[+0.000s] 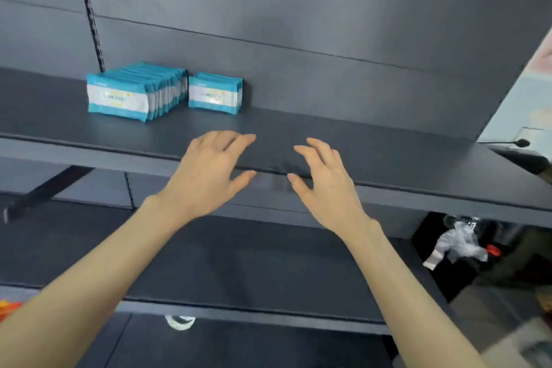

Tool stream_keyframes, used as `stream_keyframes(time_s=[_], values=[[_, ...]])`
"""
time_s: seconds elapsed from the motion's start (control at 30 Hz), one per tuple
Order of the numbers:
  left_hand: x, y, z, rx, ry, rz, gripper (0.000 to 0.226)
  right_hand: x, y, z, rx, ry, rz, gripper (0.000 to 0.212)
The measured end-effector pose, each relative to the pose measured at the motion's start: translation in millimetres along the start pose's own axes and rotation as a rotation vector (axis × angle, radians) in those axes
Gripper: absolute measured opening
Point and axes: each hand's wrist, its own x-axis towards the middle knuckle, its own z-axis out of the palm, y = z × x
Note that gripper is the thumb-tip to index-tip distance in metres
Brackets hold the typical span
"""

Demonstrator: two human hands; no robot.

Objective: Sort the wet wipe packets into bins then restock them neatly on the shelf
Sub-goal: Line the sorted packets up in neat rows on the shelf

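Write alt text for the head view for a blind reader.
The left hand and right hand hover empty, fingers spread, over the front edge of a dark shelf. At its back stand a long row of blue wet wipe packets and, right of it, a short row.

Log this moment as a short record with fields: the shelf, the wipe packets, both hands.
shelf: dark, upper board of the rack
long row of packets: blue and white, upright, faces forward, lined front to back at the shelf's left rear
short row of packets: same kind, upright, just right of the long row
left hand: fingers spread, holds nothing, at the shelf's front edge
right hand: fingers loosely spread, holds nothing, beside the left hand
contact with shelf: cannot tell
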Motion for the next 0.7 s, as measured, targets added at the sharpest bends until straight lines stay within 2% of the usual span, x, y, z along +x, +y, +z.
stream_keyframes(time_s=[0.13, 0.33, 0.5, 0.6, 0.7], values=[[-77.7, 56.7, 33.1, -0.014, -0.073, -0.083, 0.054, -88.6, 22.8, 17.3, 0.059, -0.134, 0.028, 0.046], [-177.0, 106.0, 98.5, -0.096, -0.298, -0.197, 0.051, -189.6, 47.4, 80.3, 0.106, -0.388, 0.134, 0.048], [-260.7, 121.6, 174.0, -0.187, -0.536, -0.338, 0.050, -263.5, 67.8, 162.1, 0.120, -0.624, 0.282, 0.048], [-321.0, 128.8, 232.6, -0.267, -0.742, -0.508, 0.052, -315.2, 79.0, 229.0, 0.176, -0.766, 0.377, 0.048], [-381.6, 136.6, 290.9, -0.324, -0.877, -0.616, 0.051, -368.7, 92.2, 299.8, 0.201, -0.836, 0.443, 0.044]])
